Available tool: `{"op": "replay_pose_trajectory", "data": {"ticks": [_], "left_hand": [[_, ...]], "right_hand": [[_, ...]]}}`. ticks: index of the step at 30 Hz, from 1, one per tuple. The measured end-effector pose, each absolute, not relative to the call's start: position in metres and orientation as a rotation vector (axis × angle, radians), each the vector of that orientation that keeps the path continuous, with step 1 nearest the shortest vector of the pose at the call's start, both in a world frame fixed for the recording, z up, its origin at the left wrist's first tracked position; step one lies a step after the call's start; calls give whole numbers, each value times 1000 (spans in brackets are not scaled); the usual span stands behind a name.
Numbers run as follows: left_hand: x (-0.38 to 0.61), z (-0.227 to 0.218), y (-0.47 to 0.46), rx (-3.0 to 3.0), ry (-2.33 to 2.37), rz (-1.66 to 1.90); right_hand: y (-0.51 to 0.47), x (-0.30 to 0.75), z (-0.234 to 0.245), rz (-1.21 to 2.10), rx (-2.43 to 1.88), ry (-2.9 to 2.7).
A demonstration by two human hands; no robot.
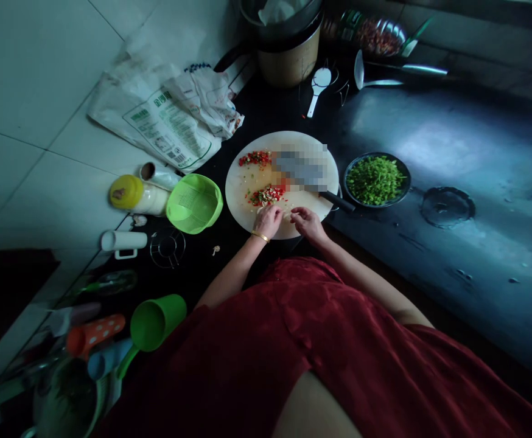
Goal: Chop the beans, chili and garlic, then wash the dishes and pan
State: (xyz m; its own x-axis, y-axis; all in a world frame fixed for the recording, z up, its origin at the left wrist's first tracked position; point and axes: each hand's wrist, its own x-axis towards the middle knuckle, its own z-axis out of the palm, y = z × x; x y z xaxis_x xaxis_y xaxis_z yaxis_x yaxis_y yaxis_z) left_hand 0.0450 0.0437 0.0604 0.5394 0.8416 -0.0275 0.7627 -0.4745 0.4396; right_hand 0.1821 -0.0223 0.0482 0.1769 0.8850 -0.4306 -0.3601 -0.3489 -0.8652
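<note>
Fingers curled, left hand [268,222] and right hand [308,224] sit just apart over the chopping board [238,191]; whether they pinch the pale scrap [287,216] between them, I cannot tell. Farther across the board lie red chopped pieces [267,195] and a knife [307,173]. Left of the board: green basket [194,203]; right: plate [375,205] of greens [375,179].

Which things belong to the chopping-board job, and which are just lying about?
Probably the job: round board, black-handled knife, chopped red bits, perhaps the chopped greens.

Probably just lying about: green cup, white spoon, printed bag, yellow-lidded jar.
</note>
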Motion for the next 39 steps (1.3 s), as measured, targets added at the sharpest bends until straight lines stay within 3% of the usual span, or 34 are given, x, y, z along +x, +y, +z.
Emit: {"op": "replay_pose_trajectory", "data": {"ticks": [14,30,39], "left_hand": [[48,90,20,1652,1154,849],[33,109,20,1985,1098,703],[27,114,30,2196,872,482]], "right_hand": [[-21,169,73,1429,-1068,-509],[-28,178,86,1445,-1216,-695],[-21,197,94,1937,-1138,-467]]}}
